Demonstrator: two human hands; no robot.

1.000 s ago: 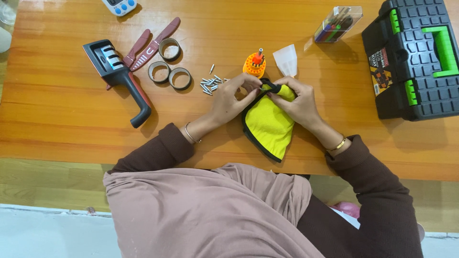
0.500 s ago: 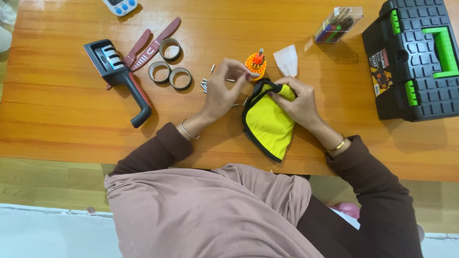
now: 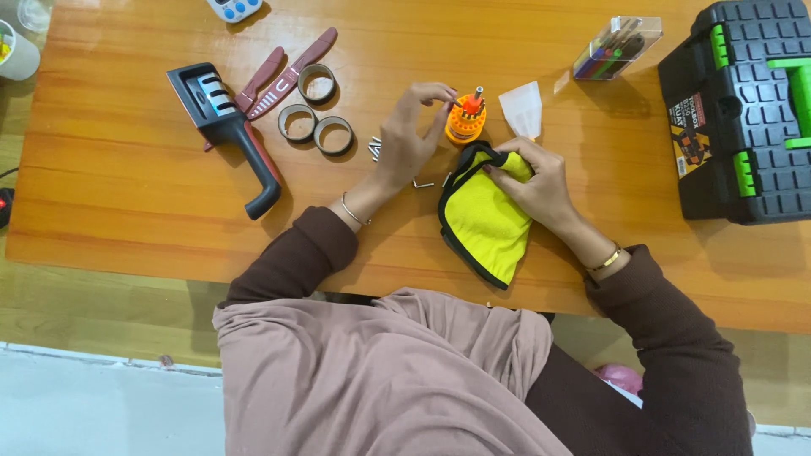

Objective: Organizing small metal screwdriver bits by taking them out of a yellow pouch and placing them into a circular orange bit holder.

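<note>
Left hand (image 3: pixel 405 143) pinches a small, light, slippery bit at the orange bit holder (image 3: pixel 465 122); right hand (image 3: pixel 541 181) fingers clamp the soft, limp yellow cloth (image 3: pixel 483 221) by its black edge.

Bright, even light; sharp, soft shadows

A glossy orange wooden table (image 3: pixel 127 211) stands on pale wood flooring (image 3: pixel 84 325) edged white.
</note>
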